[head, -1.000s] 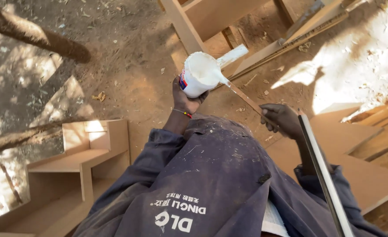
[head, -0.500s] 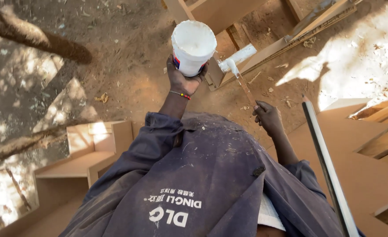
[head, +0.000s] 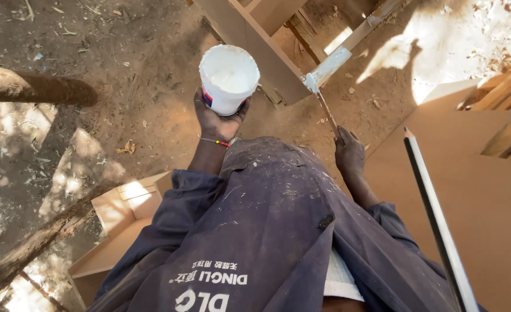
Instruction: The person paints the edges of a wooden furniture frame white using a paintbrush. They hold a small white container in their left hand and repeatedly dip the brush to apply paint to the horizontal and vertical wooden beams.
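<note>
1. White tub (head: 229, 78): full of white paste or paint, upright, held out in front of you over the dirt ground (head: 122, 69). It's the reference for everything below.
2. Your left hand (head: 218, 118) cups the tub from underneath, fingers wrapped up its side, closed firmly on it. Beaded bracelet (head: 215, 141) on that wrist.
3. Right of the tub: your right hand (head: 349, 153) is closed around the thin handle of a flat blade (head: 326, 68). The white-coated blade rests on or just over the edge of the brown board frame (head: 267, 52); I can't tell whether it's touching.
4. Step in hand, as I read it: spreading white coat onto the frame edge, tub kept close for reloading.
5. Next move likely calls for keeping the blade flat along the edge and the tub level.
6. Below-left of the tub: small open box unit (head: 122, 225). Far right: large brown panel (head: 469, 190) with a pale strip (head: 434, 214) lying across it.
</note>
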